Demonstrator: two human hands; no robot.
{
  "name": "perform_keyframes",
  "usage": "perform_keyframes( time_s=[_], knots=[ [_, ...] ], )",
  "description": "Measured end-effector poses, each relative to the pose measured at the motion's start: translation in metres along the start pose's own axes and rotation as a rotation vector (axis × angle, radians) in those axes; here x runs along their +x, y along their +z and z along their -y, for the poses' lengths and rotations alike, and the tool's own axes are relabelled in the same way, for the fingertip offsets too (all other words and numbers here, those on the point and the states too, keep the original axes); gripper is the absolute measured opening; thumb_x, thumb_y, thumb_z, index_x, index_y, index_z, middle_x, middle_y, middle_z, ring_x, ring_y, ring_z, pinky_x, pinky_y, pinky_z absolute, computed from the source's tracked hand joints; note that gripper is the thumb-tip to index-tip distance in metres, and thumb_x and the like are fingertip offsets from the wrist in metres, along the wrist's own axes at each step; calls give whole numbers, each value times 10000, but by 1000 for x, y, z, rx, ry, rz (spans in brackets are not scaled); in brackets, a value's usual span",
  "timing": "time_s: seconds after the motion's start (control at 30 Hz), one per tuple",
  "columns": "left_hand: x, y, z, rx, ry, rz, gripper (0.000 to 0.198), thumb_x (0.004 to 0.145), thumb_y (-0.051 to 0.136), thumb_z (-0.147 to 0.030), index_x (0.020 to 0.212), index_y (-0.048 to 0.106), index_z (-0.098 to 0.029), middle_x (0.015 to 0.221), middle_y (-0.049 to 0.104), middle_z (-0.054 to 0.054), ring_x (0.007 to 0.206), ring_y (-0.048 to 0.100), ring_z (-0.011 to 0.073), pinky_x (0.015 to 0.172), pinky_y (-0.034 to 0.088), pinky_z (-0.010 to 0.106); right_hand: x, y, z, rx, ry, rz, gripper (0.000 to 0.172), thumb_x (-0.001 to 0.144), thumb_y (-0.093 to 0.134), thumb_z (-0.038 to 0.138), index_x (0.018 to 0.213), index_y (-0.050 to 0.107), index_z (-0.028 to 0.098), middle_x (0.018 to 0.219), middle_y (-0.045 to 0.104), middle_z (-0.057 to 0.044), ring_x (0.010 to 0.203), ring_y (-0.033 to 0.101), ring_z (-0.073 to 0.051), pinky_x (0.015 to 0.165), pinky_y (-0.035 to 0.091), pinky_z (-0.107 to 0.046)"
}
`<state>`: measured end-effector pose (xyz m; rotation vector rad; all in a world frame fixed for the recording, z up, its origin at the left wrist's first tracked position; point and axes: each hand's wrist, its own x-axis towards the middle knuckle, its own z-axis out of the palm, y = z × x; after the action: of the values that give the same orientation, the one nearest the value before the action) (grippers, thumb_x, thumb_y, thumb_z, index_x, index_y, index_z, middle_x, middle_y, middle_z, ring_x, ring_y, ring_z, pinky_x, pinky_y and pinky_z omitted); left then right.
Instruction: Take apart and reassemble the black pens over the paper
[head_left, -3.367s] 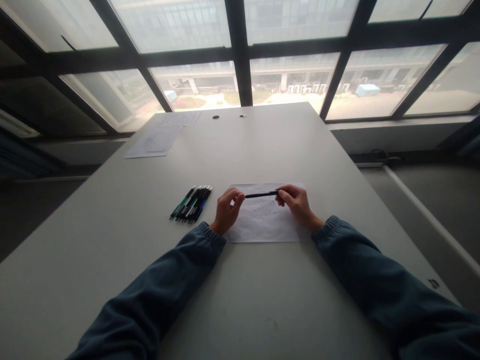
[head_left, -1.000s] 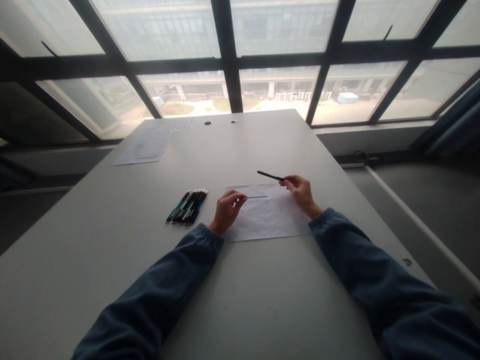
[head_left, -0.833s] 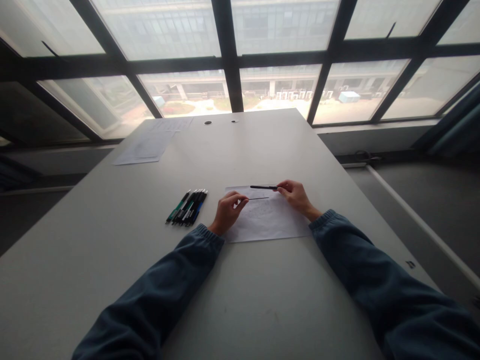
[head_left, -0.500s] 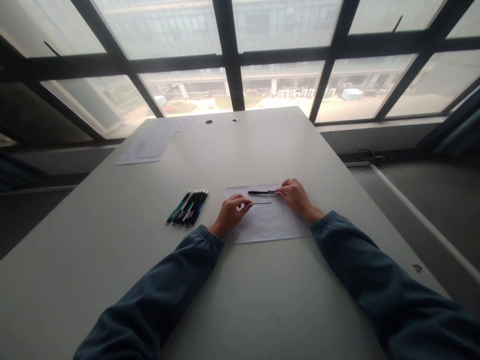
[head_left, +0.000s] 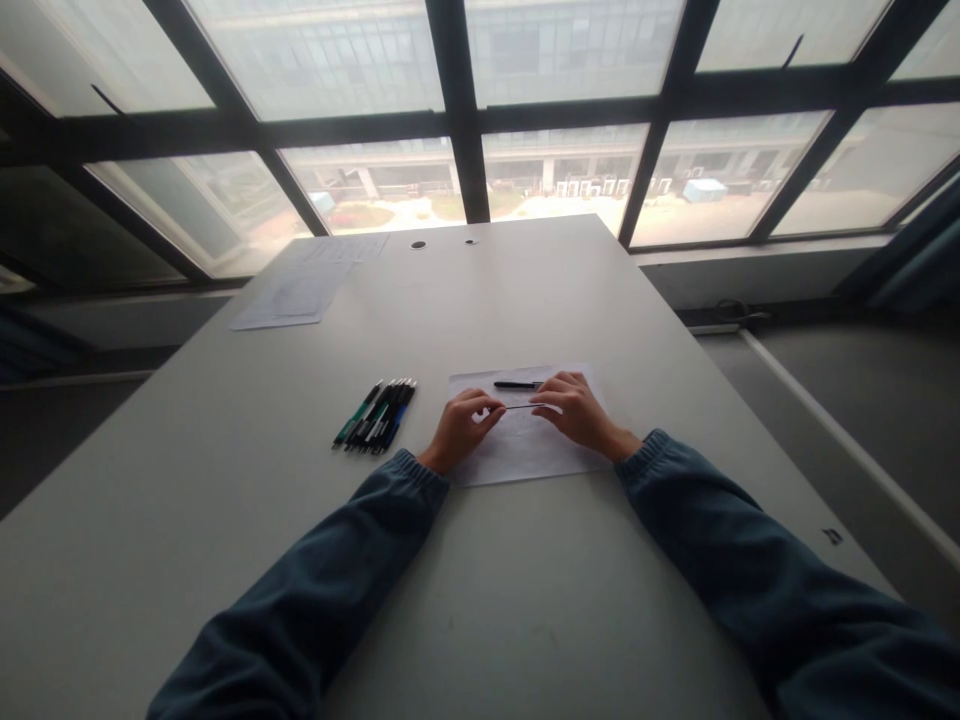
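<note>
My left hand (head_left: 459, 430) pinches one end of a thin dark pen refill (head_left: 519, 407), which lies level just above a white sheet of paper (head_left: 525, 458). At the refill's other end, the thumb and fingers of my right hand (head_left: 583, 414) close round it. Behind the refill a black pen barrel (head_left: 515, 385) rests on the sheet, its right end partly hidden by my right hand. Left of my left hand, several pens (head_left: 375, 418) with black, green and blue parts lie side by side on the white table (head_left: 480, 580).
Printed sheets (head_left: 289, 295) lie at the table's far left. Two round holes, one a cable hole (head_left: 418, 245), sit near the far edge. A small dark mark (head_left: 832, 537) is by the right edge. Beyond the table stand large framed windows.
My right hand has left the black pen barrel and moved left and nearer, to the free end of the refill. My left hand has stayed in place, holding the refill.
</note>
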<state>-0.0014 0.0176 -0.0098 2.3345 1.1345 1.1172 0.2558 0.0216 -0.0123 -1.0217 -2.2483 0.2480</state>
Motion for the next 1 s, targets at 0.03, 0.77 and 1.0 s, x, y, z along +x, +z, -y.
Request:
perform_keyframes(
  time_s=[0.03, 0.77, 1.0],
  knots=[
    [0, 0, 0, 0, 1, 4, 150, 931, 679, -350, 902, 757, -226, 795, 698, 28, 716, 595, 156, 682, 488, 297, 0, 1, 2, 4, -11, 24, 141, 972, 646, 316, 961, 764, 240, 954, 737, -52, 954, 591, -220, 949, 346, -385],
    [-4, 5, 10, 182, -2, 73, 199, 960, 611, -261, 1111, 731, -211, 948, 680, 71, 942, 606, 231, 873, 528, 385, -3, 1, -9, -87, 118, 63, 154, 920, 646, 156, 877, 778, 221, 898, 726, -53, 922, 583, -220, 917, 322, -384],
    [-4, 2, 9, 157, -81, -29, 221, 971, 552, -169, 1172, 642, -194, 960, 687, 70, 908, 628, 215, 849, 525, 359, -2, -2, -4, -113, 120, 44, 155, 948, 654, 262, 855, 766, 209, 897, 724, -65, 924, 584, -229, 933, 325, -399]
  ],
)
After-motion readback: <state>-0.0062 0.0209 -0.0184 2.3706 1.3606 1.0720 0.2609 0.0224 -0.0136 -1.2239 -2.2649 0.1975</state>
